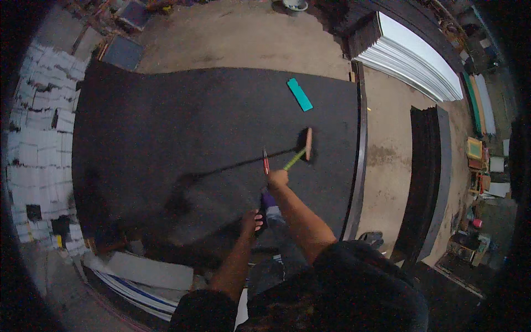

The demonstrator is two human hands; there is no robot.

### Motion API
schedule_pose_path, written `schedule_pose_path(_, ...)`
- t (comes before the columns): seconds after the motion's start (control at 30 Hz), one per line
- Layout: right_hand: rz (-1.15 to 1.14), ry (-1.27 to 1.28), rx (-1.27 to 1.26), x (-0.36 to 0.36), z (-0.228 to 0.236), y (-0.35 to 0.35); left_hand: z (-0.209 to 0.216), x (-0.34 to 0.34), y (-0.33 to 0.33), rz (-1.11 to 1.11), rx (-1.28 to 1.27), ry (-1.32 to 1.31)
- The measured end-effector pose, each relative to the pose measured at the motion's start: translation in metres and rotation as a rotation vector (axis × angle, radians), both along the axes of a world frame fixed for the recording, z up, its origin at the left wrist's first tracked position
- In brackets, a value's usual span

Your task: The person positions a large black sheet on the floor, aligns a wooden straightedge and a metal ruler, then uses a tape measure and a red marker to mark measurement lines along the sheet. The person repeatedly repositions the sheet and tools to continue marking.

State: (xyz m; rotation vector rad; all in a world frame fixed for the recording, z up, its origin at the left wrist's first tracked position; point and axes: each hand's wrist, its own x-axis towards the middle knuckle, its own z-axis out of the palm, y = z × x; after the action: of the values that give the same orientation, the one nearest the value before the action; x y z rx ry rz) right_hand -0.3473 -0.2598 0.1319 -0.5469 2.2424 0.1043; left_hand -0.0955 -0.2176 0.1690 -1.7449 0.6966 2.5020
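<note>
My right hand [277, 178] is closed round the yellow-green handle [295, 159] of a brush with a long, narrow, light wooden head [308, 144]. The head is over a large dark sheet [166, 122] and throws a shadow on it. A slim red tool [266, 164] with a thin tip sticks out by the same hand; its exact kind is unclear. My left hand [253, 221] is lower and to the left, its fingers curled near something dark that I cannot make out. Farther off, a flat teal piece [300, 94] lies on the sheet.
A dark bar [358, 160] runs along the sheet's right edge. Beyond it are a white stack of panels [415, 55] and a dark stack [428, 182]. White stacks [41, 149] stand at the left, with long pale boards [149, 271] at lower left. A basin [295, 5] stands far back.
</note>
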Motion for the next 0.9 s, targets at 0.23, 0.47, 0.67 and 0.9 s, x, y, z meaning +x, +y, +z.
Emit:
schedule_pose_path(0.23, -0.996, -0.521, -0.726, -0.006, 0.103, -0.158, -0.048, 0.027, -0.131, -0.085, 0.114, -0.021)
schedule_pose_path(0.47, -0.838, -0.266, -0.931, 0.069, 0.11, -0.11, -0.025, -0.031, -0.22, -0.295, -0.021, -0.14)
schedule_pose_path(0.67, -1.179, -0.445, -0.89, 0.191, 0.126, -0.114, -0.002, -0.003, -0.314, -0.426, -0.136, -0.134)
schedule_pose_path(0.9, -1.617, -0.325, -0.791, 0.288, 0.132, -0.139, -0.003, 0.073, -0.398, -0.665, -0.277, -0.266)
